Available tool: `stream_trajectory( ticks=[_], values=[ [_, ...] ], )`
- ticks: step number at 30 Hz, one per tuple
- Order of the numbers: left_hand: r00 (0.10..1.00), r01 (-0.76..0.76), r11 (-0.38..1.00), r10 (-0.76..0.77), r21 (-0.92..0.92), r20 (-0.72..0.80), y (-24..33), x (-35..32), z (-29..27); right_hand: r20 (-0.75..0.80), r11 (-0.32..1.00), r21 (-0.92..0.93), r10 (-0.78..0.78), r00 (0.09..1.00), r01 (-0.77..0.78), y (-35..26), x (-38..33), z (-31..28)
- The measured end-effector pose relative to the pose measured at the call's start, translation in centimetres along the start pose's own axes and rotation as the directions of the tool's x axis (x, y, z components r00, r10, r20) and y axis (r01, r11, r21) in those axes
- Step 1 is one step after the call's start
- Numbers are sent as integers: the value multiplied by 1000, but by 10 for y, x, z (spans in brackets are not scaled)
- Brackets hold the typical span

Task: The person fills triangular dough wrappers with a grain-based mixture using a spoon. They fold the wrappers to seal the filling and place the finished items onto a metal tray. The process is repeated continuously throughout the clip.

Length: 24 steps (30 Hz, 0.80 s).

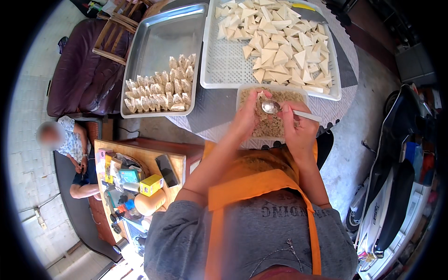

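Over a white plastic tub (240, 93) of crumbly brownish minced filling (268, 127), both my hands work close together. My right hand (301, 133) is closed round the pale handle of a metal spoon (270, 107). The spoon's bowl rests against what my left hand (247, 116) holds. The fingers of my left hand curl round a small pale piece that looks like a tofu triangle, mostly hidden by the spoon and fingers. Beyond the tub, a white perforated plastic tray (224, 67) carries a heap of cut tofu triangles (280, 42).
A metal tray (158, 35) to the left holds rows of filled tofu pieces (158, 91). A knife with a yellow handle (303, 6) lies on the tofu tray. A wooden table (144, 151) with a phone and boxes stands left; a person (72, 140) sits beyond it. A scooter (382, 200) is at right.
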<state>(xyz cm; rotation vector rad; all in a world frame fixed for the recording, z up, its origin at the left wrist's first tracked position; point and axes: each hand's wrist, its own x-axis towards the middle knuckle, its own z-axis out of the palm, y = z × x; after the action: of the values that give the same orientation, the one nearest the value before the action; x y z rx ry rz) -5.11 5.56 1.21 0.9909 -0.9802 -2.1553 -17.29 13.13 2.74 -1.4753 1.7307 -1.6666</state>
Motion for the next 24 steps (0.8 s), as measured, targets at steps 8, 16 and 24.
stream_trajectory(
  ticks=[8,16,24],
  values=[
    [996,-72,997,74,-37,53,-18,9,-12,45,991,-103,-76,996,80,17,1,7],
    [985,-83,993,94,-81,143,-15,15,-14,139,982,166,66,988,-89,35,-3,-9],
    [984,-151,985,158,-87,84,-11,16,-9,16,914,289,292,956,-284,48,-9,-24]
  ],
)
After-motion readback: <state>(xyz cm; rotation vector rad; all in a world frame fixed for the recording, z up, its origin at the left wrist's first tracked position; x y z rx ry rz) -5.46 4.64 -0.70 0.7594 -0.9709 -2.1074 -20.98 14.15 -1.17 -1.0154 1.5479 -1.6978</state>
